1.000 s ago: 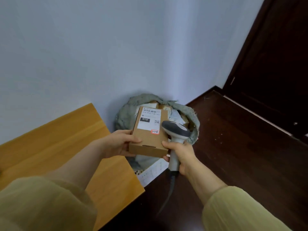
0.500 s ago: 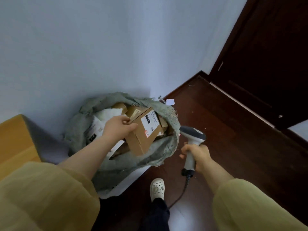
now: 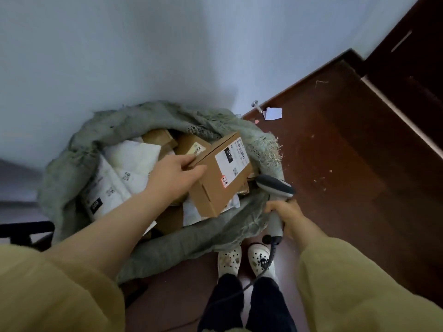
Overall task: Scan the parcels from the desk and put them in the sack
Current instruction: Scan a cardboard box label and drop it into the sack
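Looking down from the head camera, we saw our left hand [image 3: 176, 172] on the upper left edge of the brown cardboard parcel [image 3: 221, 174], which carried a white shipping label [image 3: 231, 161] and a small red-bordered sticker [image 3: 225, 182]. The thumb lay along the box's near side and the fingers [image 3: 191, 161] reached over its top edge; their tips were hidden behind the cardboard, so we could not tell how firmly they were closed on it. The parcel sat tilted inside the mouth of the grey-green woven sack [image 3: 167, 245], resting on other packages: white padded mailers [image 3: 119, 178] with small printed codes too blurred to read, and more brown boxes [image 3: 189, 146] deeper in, mostly covered. The sack's frayed rim [image 3: 271, 149] stood against the pale wall [image 3: 143, 56].

Our right hand [image 3: 286, 214] was wrapped around the handle of the grey handheld barcode scanner [image 3: 274, 188], fingers closed on it, though most of them were hidden behind the hand. The scanner's head sat just beside the parcel's lower right corner; whether they touched we could not tell. Its dark cable [image 3: 266, 269] ran down past our white perforated clogs [image 3: 244, 259] on the dark wooden floor [image 3: 347, 176]. A scrap of white paper [image 3: 272, 113] lay near the skirting. Yellow-green sleeves [image 3: 359, 288] filled the lower corners, cut off by the picture's edge.
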The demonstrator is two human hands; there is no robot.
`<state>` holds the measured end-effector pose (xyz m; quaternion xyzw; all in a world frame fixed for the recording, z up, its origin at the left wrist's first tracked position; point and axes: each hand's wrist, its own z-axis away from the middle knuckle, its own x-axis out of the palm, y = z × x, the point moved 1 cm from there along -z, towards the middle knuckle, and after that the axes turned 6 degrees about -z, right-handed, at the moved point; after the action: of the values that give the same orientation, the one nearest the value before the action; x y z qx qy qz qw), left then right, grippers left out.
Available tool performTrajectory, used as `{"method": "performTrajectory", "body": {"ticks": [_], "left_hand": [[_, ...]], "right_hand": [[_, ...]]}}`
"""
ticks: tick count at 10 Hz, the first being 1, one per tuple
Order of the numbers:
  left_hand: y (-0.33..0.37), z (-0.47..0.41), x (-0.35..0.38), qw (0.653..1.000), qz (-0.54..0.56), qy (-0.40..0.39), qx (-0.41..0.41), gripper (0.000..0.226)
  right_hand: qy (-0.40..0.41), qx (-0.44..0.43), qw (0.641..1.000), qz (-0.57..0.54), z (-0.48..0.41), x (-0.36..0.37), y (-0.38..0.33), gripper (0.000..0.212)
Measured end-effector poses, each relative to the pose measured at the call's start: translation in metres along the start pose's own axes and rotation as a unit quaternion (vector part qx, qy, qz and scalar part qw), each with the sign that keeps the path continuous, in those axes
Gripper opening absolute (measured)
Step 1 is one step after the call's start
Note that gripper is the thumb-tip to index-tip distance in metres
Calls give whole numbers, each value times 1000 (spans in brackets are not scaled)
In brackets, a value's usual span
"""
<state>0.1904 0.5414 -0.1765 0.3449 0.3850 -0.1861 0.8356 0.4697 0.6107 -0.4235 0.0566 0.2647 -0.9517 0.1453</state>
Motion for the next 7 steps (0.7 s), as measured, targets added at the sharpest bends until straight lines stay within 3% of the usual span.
{"method": "performTrajectory", "body": {"ticks": [1, 2, 3, 4, 5, 6, 7], "left_hand": [[-12, -8, 7, 1000, 22, 12, -12, 49], [-20, -9, 13, 998, 47, 18, -32, 49], [-18, -6, 14, 998, 45, 27, -42, 48], [-10, 1, 6, 997, 33, 35, -58, 48], [0, 10, -5, 993, 55, 42, -96, 47], [12, 18, -18, 985, 89, 60, -133, 39], [25, 24, -36, 977, 117, 92, -156, 16]], "right_hand": [[-21, 11, 1000, -9, -23, 3, 6, 124], [-20, 48, 998, -22, 57, 17, -54, 45], [-34, 31, 997, -54, 62, 11, -71, 47], [-13, -19, 992, -122, 72, 0, -97, 26], [-6, -66, 969, -237, 96, -3, -144, 21], [-82, -147, 952, -256, 135, -1, -198, 27], [-169, -237, 939, -182, 189, 6, -236, 32]]}}
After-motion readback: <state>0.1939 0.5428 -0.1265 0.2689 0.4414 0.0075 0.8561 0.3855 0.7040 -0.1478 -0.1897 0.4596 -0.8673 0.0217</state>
